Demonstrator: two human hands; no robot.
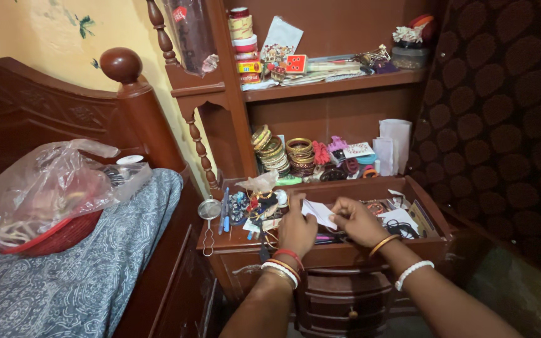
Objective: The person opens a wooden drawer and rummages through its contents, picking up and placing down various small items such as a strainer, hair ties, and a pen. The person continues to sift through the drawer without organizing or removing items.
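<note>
My left hand (pixel 297 226) and my right hand (pixel 357 220) both pinch a small white folded paper (pixel 319 213) between them, above the open top of a brown wooden dresser (pixel 339 253). Bangles and a white bead bracelet sit on both wrists. Under my hands the dresser top is cluttered with small items: pens (pixel 225 209), hair ties, trinkets and cards. A small metal tea strainer (pixel 208 213) lies at the dresser's left edge.
Stacks of bangles (pixel 282 153) fill the shelf behind. The upper shelf (pixel 333 84) holds tape rolls, papers and boxes. A bed with a grey patterned sheet (pixel 89 269) stands at left, carrying a red basket in a clear plastic bag (pixel 42 194). A dark patterned curtain (pixel 502 125) hangs at right.
</note>
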